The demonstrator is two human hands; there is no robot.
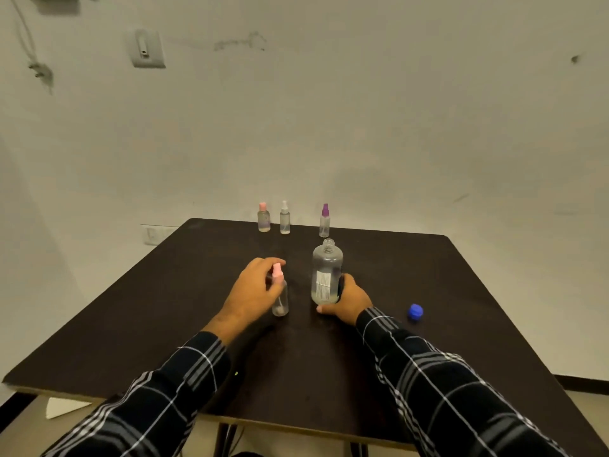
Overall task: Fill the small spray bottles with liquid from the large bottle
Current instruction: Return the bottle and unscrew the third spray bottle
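1. Head cam: L hand (253, 288) grasps the pink-top spray bottle (280, 301) high up, fingers curled round the sprayer head and neck. The bottle is upright and looks to stand on the table (197, 308) near centre.
2. R hand (349, 301) is wrapped round the lower body of the large bottle (326, 275), thumb by its base. It stands just at 3 o'clock of the small one, near but not touching.
3. Large bottle's neck is bare, threads showing. Blue cap (415, 312) lies on the table at 4 o'clock of it, well apart. Liquid level is hard to tell.
4. Step in hand, prob.: get the pink head off so this bottle can be filled. Nothing grips its body, so steady the body first, then twist; otherwise it may just spin.
5. For the pour: keep the small bottle on the table, go lip to lip w/ a slow tilt since the neck is narrow, and stop below the shoulder.
6. At the 12 o'clock edge, tops on: pink-capped bottle (263, 221), white-top sprayer (285, 221), purple-top sprayer (324, 222).
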